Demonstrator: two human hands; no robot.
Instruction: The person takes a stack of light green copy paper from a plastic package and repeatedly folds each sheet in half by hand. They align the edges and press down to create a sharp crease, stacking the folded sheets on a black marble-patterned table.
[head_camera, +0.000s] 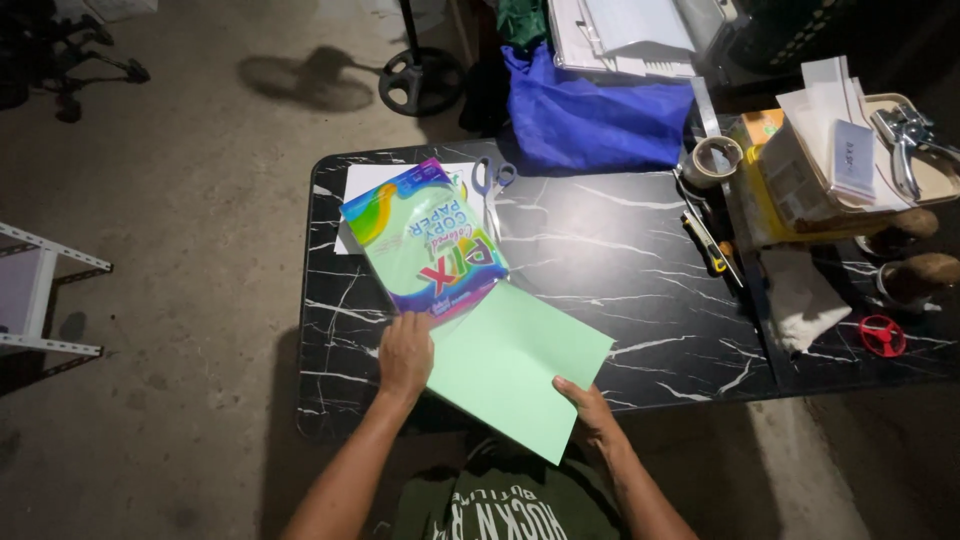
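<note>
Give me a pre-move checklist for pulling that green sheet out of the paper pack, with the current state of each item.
1. Left hand steadies the paper pack at its open end: ok.
2. Right hand grips the green sheet at its near edge: ok.
3. Sheet mostly out of the pack, flat, no visible creases: ok.
4. Sheet's near corner overhangs the table edge, unsupported: not ok.
5. Scissors lie beyond the pack, clear of the sheet's path: ok.
6. Whether only a single sheet is coming out: cannot tell.
</note>
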